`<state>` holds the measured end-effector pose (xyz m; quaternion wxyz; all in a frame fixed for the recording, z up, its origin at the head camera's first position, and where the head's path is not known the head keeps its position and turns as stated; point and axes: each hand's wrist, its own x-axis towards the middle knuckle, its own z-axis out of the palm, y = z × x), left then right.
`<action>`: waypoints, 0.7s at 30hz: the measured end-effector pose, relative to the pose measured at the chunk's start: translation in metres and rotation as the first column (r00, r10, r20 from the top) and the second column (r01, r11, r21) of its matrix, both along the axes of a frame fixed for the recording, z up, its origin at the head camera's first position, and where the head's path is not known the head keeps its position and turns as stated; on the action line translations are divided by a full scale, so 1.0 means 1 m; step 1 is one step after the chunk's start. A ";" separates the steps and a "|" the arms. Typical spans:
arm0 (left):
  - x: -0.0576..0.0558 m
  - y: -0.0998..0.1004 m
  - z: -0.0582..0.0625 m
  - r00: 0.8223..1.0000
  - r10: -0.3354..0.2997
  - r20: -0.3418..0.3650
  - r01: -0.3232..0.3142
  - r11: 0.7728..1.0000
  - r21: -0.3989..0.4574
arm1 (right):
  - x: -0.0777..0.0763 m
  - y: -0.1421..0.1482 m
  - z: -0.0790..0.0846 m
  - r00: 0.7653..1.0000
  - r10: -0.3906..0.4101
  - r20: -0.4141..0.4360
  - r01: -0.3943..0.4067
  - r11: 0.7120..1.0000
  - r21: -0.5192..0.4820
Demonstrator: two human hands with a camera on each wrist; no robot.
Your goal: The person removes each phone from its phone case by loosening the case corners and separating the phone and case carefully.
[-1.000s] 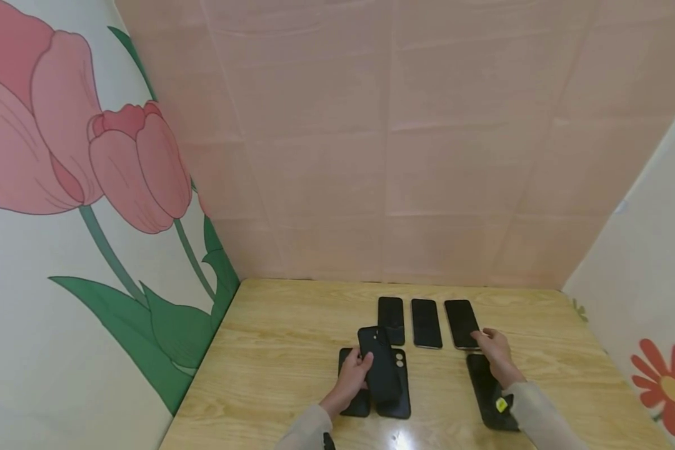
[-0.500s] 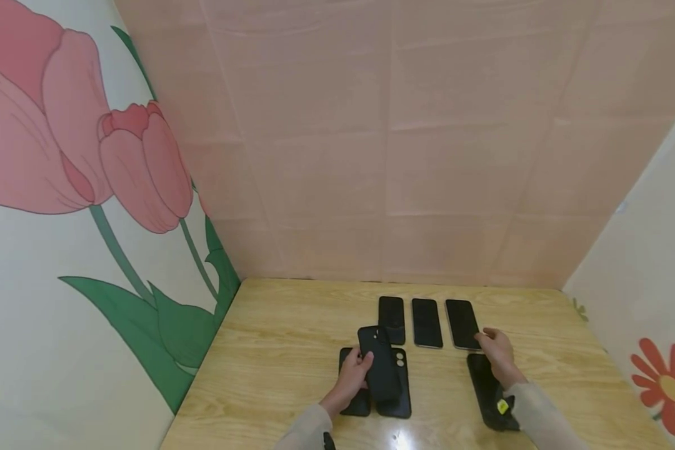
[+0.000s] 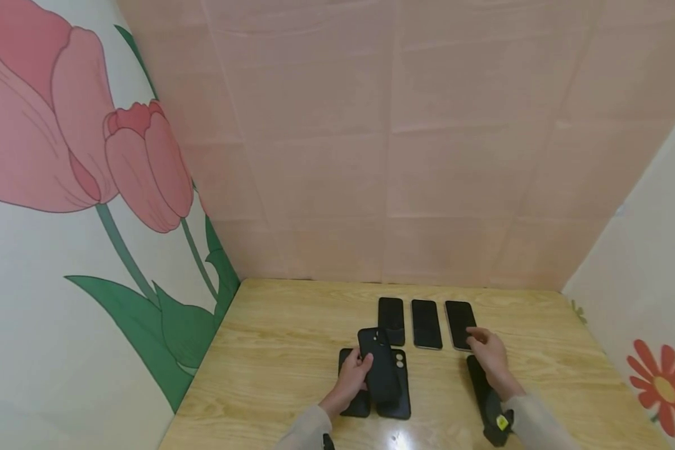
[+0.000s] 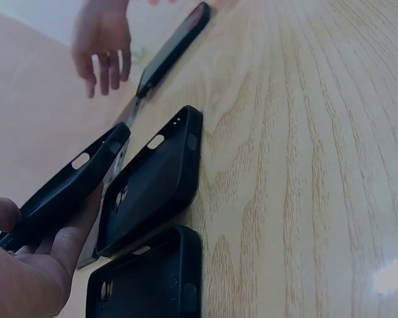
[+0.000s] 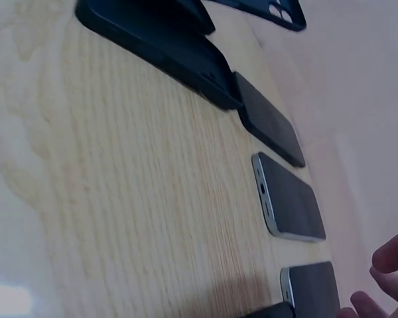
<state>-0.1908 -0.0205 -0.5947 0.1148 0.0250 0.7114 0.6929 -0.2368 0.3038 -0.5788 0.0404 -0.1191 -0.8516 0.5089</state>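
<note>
My left hand (image 3: 351, 376) grips a black phone case (image 3: 381, 369), raised and tilted, by its left side. In the left wrist view, the thumb lies on the held case (image 4: 73, 172) with fingers beneath. Below it, two more black phone cases (image 3: 403, 397) (image 4: 156, 179) lie side by side, partly covered by hand and held case. My right hand (image 3: 492, 356), fingers loosely bent and holding nothing, is over the near right edge of the rightmost phone (image 3: 459, 322), which has a dark screen. Under the right wrist lies a long black object (image 3: 480, 381), partly hidden by the arm.
Left of the rightmost phone, a middle phone (image 3: 425, 324) and a left phone (image 3: 390, 309) complete a row at the back of the wooden table (image 3: 292, 337). A pinkish sheet (image 3: 382, 156) hangs behind; a tulip-painted wall (image 3: 146, 169) stands at left.
My right hand has shifted slightly left, from the rightmost phone's near corner to above its screen. More of the black object under the right wrist is now covered. The left hand keeps its place.
</note>
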 end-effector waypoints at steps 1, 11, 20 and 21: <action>0.000 0.000 0.000 1.000 -0.002 -0.001 0.002 1.000 -0.002 | 0.002 -0.002 0.001 1.000 0.016 -0.006 -0.016 1.000 0.003; 0.000 0.001 -0.001 1.000 -0.012 0.006 0.012 1.000 0.003 | 0.021 -0.030 0.004 0.987 0.152 -0.046 -0.154 0.987 -0.047; -0.003 0.003 -0.002 1.000 -0.012 -0.001 0.012 1.000 0.003 | 0.031 -0.051 0.005 0.975 0.218 -0.047 -0.222 0.970 -0.104; -0.003 0.004 -0.003 1.000 -0.009 0.007 0.009 1.000 0.004 | 0.032 -0.053 0.004 0.975 0.220 -0.035 -0.223 0.969 -0.104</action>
